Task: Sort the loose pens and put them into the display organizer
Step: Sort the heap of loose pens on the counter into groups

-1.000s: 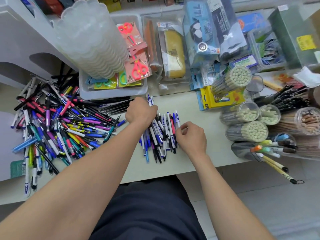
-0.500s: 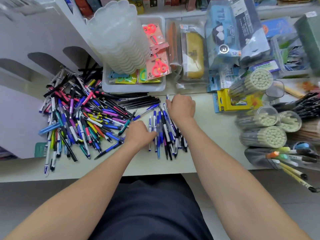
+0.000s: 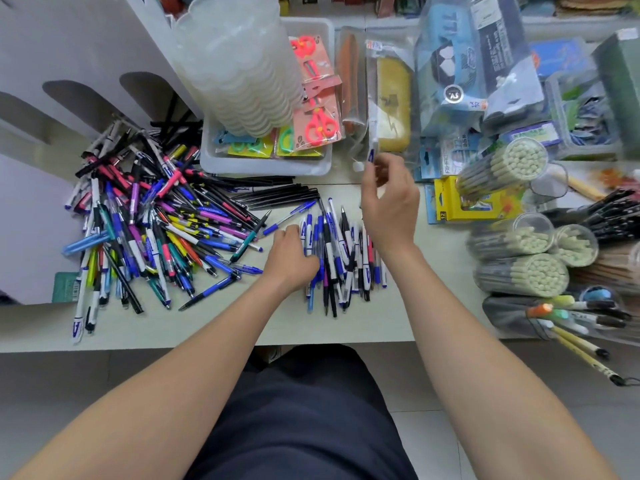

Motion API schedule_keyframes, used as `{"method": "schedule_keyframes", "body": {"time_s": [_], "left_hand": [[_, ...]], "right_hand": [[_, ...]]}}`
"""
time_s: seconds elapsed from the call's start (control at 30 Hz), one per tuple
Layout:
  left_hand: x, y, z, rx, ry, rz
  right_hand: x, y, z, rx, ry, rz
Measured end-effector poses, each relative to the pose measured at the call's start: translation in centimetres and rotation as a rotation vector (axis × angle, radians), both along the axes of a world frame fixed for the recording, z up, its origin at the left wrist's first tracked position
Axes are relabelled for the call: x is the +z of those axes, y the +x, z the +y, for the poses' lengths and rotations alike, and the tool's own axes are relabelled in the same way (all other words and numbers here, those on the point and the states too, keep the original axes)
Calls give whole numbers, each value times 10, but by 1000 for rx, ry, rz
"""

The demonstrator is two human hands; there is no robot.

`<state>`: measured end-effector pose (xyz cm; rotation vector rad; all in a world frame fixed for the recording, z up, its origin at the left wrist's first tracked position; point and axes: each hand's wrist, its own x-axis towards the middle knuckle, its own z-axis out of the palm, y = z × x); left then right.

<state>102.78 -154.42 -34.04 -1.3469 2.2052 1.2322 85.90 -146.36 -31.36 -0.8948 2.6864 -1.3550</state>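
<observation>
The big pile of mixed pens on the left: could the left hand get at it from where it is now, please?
Probably yes. The left hand rests on the sorted pens, and the pile lies right beside it on the same table, with nothing standing between.

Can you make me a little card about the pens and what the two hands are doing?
Big pile: loose pens in many colours, left side of the table
Small group: blue and white pens side by side, middle of the table
Left hand: rests on the small group
Right hand: raised, pinches one white and blue pen
Behind: white tray with scissors packs
</observation>
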Motion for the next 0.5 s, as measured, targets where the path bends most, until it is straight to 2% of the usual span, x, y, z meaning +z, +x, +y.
{"method": "schedule_keyframes", "body": {"time_s": [0.07,0.17,0.2,0.33,0.5], "left_hand": [[0,-3,3,-19,-19,-22],[1,-10,7,-61,-63,-78],[1,-12,9,-72,-74,-92],[2,-19,18,-95,-63,-93],[4,-39,28,-156,9,-2]], "right_hand": [[-8,8,28,-81,117,55],[-39,20,70,-121,532,-155],[-46,27,78,-110,597,-204],[-51,61,80,-10,564,-322],[-56,78,78,22,656,-311]]}}
